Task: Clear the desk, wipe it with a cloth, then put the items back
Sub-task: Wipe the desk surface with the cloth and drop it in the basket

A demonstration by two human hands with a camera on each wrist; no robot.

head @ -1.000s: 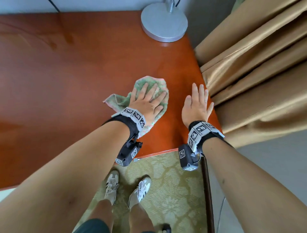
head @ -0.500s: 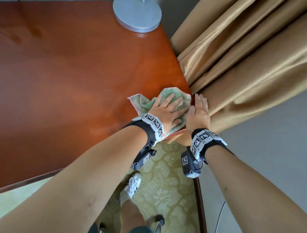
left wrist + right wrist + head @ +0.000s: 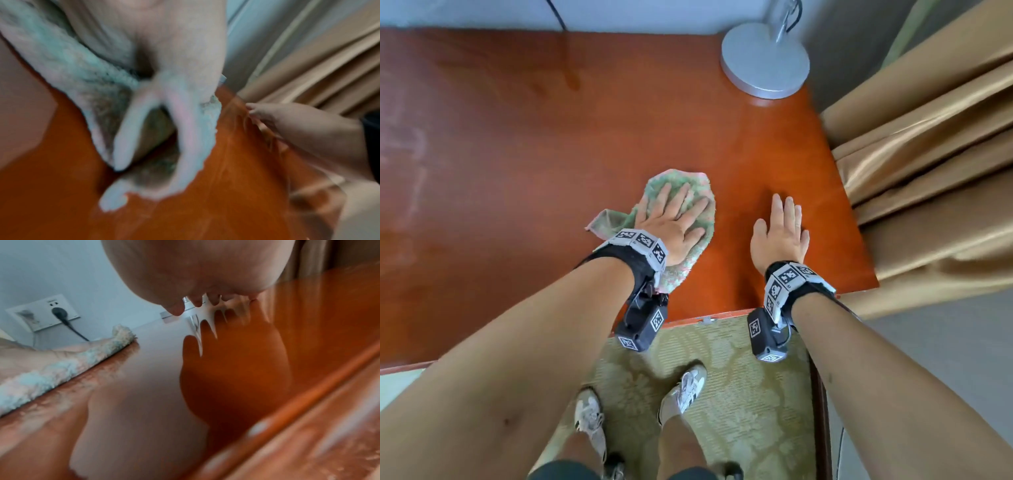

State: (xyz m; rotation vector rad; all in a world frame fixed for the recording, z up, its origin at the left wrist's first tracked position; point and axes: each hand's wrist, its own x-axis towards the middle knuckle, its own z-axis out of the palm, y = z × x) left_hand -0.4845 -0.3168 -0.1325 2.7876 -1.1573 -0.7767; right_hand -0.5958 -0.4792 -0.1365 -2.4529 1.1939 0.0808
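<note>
Green cloth [image 3: 690, 186] under flat left hand [image 3: 671, 224], beside right hand [image 3: 780, 236]

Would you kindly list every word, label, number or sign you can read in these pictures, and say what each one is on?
No readable words or numbers appear in any view.
Left wrist band: black-and-white square code markers only, no letters.
Right wrist band: the same kind of code markers, no letters.
Wall socket plate: small marks on the plate, too blurred to read.
Cloth, desk, lamp base: no print visible.
</note>
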